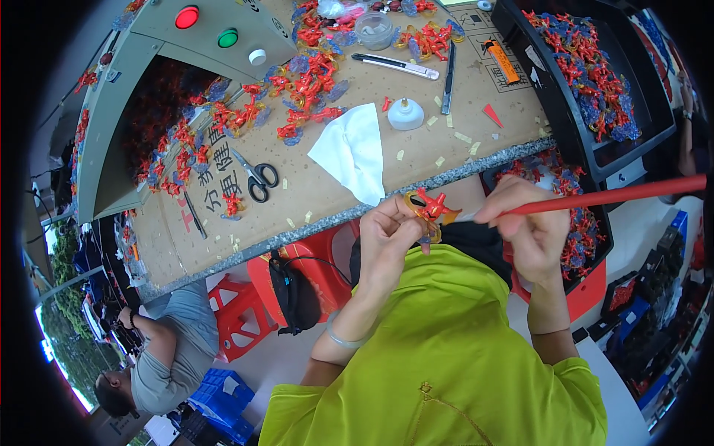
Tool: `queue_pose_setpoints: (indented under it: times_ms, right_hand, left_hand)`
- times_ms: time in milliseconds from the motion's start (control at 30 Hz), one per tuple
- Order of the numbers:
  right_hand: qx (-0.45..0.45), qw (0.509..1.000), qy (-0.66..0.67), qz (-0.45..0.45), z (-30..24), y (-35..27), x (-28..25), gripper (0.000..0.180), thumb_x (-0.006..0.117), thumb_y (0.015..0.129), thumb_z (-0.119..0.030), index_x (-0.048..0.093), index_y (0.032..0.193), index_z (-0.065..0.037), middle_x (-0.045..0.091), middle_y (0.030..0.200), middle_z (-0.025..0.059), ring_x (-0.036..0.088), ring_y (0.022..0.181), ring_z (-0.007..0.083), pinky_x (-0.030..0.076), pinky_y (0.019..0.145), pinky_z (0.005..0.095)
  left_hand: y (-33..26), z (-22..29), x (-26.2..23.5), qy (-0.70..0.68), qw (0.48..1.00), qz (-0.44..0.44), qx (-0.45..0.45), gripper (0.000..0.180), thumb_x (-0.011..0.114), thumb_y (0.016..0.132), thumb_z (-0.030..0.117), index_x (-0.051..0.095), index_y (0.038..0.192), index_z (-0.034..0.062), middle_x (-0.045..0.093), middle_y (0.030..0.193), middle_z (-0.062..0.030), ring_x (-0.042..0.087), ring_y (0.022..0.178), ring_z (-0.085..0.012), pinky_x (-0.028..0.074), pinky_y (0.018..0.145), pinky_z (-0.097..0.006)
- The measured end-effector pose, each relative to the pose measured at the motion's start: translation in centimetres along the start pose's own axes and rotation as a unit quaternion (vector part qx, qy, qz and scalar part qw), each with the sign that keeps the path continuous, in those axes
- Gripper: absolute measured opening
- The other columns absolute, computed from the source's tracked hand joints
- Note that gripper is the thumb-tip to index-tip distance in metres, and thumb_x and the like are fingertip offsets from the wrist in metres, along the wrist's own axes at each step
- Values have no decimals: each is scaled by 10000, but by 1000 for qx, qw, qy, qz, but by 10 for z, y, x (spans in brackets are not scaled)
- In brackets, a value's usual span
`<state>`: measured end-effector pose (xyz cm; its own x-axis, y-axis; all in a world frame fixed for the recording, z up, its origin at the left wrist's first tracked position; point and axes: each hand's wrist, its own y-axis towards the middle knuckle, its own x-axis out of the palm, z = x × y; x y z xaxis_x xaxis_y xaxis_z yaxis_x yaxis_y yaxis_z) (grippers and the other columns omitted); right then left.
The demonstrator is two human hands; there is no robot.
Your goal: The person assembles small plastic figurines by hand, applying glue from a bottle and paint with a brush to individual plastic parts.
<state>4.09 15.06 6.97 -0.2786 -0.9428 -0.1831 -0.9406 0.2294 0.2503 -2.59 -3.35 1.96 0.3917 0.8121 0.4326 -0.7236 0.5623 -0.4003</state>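
Note:
My left hand pinches a small red figurine with translucent yellow and bluish parts, just past the table's front edge. In my right hand is a brush with a long red handle, which sticks out to the right. Its pale tip is at the figurine's right side; whether they touch I cannot tell. On the table beyond my hands lie a white cloth and a small white bottle.
Black-handled scissors, a utility knife and a clear round tub lie on the table. Many figurines fill a grey machine at left and a black tray at right. A person sits at lower left.

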Motion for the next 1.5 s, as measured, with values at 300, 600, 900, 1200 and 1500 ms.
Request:
queue_pose_setpoints:
  times_ms: [300, 600, 900, 1200, 1500]
  right_hand:
    - [-34, 998, 34, 28, 3, 2, 7, 79, 554, 791, 50, 625, 767, 24, 651, 742, 98, 586, 569, 185, 457, 549, 269]
    - [-21, 996, 35, 74, 2, -2, 9, 91, 546, 795, 65, 629, 803, 30, 663, 768, 123, 595, 572, 176, 465, 548, 266]
    - [-89, 990, -56, 89, 2, -4, 17, 27, 649, 790, -3, 632, 773, 7, 637, 661, 82, 587, 519, 183, 440, 473, 276]
    - [-127, 989, -36, 69, 3, -3, 19, 229, 620, 869, -178, 632, 769, 28, 608, 599, 89, 561, 489, 174, 417, 474, 265]
    - [-107, 993, -25, 38, 1, -8, 4, 72, 646, 765, -16, 661, 813, 36, 614, 624, 90, 577, 506, 199, 446, 482, 289]
  left_hand:
    - [-4, 2, 11, 72, 994, 40, 71, 77, 520, 768, -72, 546, 821, -24, 638, 796, -93, 594, 649, -101, 477, 568, -223]
    - [-3, -9, 11, 167, 959, 60, 219, 136, 586, 714, -115, 506, 791, -37, 523, 798, -23, 554, 758, -62, 455, 683, -190]
    - [-3, -15, 17, 132, 956, 73, 250, 146, 578, 721, -142, 518, 821, -53, 526, 850, -55, 578, 791, -95, 472, 719, -210]
    - [-6, -8, 19, 55, 972, 56, 220, 141, 546, 770, -153, 502, 856, -51, 545, 893, -73, 595, 795, -110, 496, 716, -230]
    - [-8, -5, 17, 64, 974, 51, 213, 140, 527, 781, -149, 515, 888, -59, 553, 898, -76, 595, 779, -112, 501, 703, -231]
